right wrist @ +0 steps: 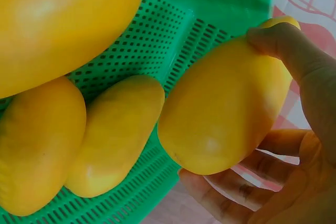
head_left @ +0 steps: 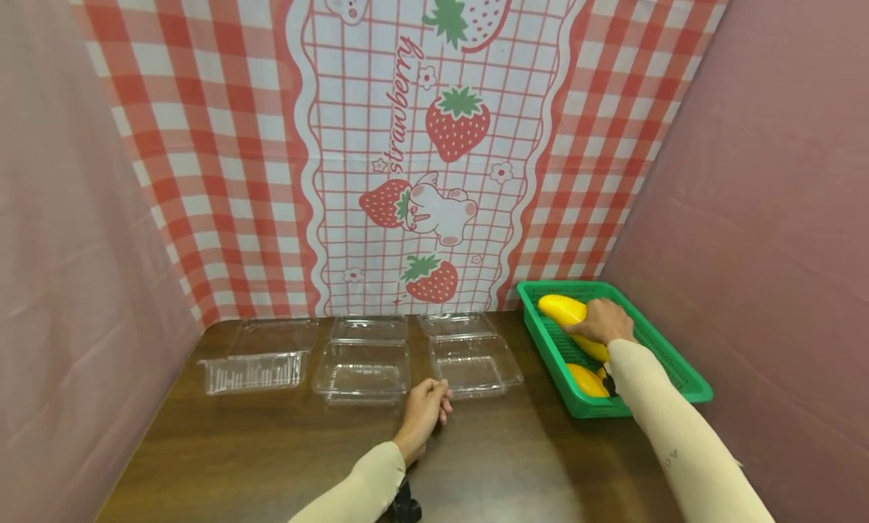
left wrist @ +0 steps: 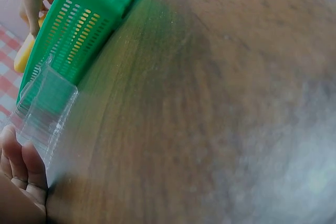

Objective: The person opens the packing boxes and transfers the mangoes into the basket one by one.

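Note:
My right hand point(head_left: 606, 321) grips a yellow mango point(head_left: 560, 309) over the green plastic basket point(head_left: 543, 349). In the right wrist view, thumb and fingers wrap the held mango point(right wrist: 223, 108) from opposite sides. Beside it in the basket lie other mangoes, including a small one point(right wrist: 118, 135) and a large one point(right wrist: 63, 24). My left hand point(head_left: 424, 413) rests by the front left corner of the right-hand clear plastic box point(head_left: 468, 366), fingers loosely curled and gripping nothing. Whether its fingertips touch the box I cannot tell.
A middle clear box point(head_left: 363, 368) and a left one point(head_left: 254, 372) stand in a row with it, lids raised towards the back. All are on the brown wooden table point(head_left: 271, 447). A checked strawberry cloth point(head_left: 421, 146) hangs behind, with pink fabric point(head_left: 760, 183) at the sides.

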A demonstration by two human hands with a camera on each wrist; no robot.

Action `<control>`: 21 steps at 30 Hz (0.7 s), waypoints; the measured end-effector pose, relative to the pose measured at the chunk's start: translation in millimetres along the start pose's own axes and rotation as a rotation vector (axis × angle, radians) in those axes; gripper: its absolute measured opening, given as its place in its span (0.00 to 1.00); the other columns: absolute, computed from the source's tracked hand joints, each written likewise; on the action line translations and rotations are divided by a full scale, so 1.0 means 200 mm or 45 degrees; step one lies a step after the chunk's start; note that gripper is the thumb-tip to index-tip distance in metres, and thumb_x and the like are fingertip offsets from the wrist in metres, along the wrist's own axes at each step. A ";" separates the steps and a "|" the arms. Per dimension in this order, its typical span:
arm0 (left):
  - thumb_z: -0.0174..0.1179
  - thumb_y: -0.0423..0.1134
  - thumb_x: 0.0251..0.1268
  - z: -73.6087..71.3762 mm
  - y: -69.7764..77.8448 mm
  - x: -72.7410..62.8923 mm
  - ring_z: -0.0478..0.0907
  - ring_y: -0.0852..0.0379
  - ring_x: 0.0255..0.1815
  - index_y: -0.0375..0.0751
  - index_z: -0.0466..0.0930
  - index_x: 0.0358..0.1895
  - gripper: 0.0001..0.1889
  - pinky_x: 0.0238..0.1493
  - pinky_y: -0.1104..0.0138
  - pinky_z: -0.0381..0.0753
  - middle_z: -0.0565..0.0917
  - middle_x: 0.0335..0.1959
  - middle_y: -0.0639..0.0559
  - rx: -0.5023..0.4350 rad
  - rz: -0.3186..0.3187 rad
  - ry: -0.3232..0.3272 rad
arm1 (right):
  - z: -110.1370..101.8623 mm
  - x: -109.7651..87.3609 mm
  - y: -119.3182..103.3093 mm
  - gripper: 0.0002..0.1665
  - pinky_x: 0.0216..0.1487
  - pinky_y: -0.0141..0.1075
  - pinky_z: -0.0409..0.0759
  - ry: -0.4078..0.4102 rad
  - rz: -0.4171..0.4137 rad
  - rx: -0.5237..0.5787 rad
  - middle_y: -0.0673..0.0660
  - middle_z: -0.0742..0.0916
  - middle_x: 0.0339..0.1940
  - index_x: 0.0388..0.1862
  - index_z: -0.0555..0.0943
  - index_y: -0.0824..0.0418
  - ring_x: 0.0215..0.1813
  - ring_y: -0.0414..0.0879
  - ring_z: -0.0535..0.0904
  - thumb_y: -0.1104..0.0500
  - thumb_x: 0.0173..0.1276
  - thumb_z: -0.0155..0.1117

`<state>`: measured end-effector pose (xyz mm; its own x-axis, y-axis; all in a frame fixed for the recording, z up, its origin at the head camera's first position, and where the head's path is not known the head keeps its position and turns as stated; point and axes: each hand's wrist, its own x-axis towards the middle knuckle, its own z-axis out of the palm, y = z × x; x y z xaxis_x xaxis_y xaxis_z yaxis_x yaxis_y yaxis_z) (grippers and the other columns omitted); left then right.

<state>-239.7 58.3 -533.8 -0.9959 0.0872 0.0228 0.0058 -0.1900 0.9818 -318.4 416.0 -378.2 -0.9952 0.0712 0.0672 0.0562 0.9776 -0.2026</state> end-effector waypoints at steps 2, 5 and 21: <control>0.55 0.41 0.79 0.00 0.00 0.00 0.69 0.64 0.16 0.25 0.78 0.40 0.17 0.19 0.73 0.70 0.76 0.21 0.53 -0.004 -0.001 0.001 | 0.00 0.01 0.00 0.31 0.29 0.43 0.70 -0.029 0.011 -0.007 0.59 0.73 0.27 0.27 0.74 0.61 0.29 0.53 0.71 0.36 0.62 0.72; 0.55 0.41 0.79 -0.01 0.00 0.01 0.69 0.64 0.16 0.25 0.78 0.40 0.17 0.19 0.73 0.70 0.76 0.21 0.53 -0.003 -0.004 -0.007 | 0.01 0.02 0.00 0.30 0.29 0.43 0.70 -0.065 0.032 -0.019 0.58 0.72 0.26 0.27 0.74 0.62 0.29 0.54 0.71 0.37 0.62 0.72; 0.56 0.41 0.79 -0.02 0.00 0.01 0.69 0.64 0.15 0.24 0.78 0.41 0.18 0.18 0.73 0.71 0.77 0.21 0.53 0.006 0.001 -0.030 | 0.07 0.04 0.02 0.36 0.35 0.52 0.78 -0.216 0.072 -0.043 0.65 0.82 0.35 0.46 0.78 0.70 0.36 0.60 0.76 0.38 0.63 0.73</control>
<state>-243.0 55.3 -534.5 -0.9936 0.1097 0.0281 0.0073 -0.1858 0.9826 -327.4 417.0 -392.5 -0.9895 0.0945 -0.1094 0.1122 0.9793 -0.1686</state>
